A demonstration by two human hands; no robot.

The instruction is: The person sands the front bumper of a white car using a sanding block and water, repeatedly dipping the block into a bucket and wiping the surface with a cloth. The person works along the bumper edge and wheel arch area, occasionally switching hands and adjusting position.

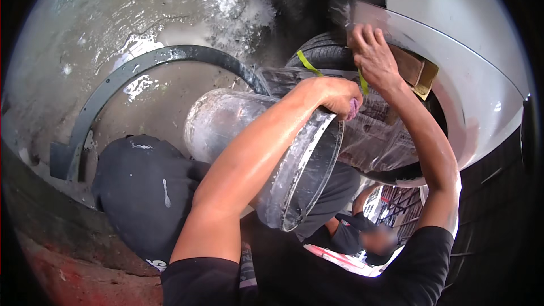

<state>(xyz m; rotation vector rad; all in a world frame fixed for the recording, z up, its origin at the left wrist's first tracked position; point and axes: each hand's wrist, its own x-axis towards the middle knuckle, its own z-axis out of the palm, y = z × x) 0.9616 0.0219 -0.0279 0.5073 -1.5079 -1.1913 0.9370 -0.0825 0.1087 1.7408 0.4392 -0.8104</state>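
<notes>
My left hand (pixel 338 97) is closed round a small purple cloth-like wad (pixel 354 109), just above the rim of a scuffed grey bucket (pixel 226 114). The bucket is tilted, its open mouth turned right, between my knees and the wheel. Higher up, my right hand (pixel 371 51) lies with fingers extended on the lower edge of a silver car body panel (pixel 481 39), above the wheel arch. Newspaper under clear plastic (pixel 377 136) covers the wheel area. Yellow-green tape strips (pixel 309 63) hang beside the tire (pixel 326 51).
A curved dark wheel-arch trim (pixel 164 54) lies on the wet concrete floor (pixel 107 17). Brown cardboard (pixel 422 73) is tucked into the arch. My bent knee (pixel 147 184) is at left. A person (pixel 345 235) shows low on the right, perhaps reflected.
</notes>
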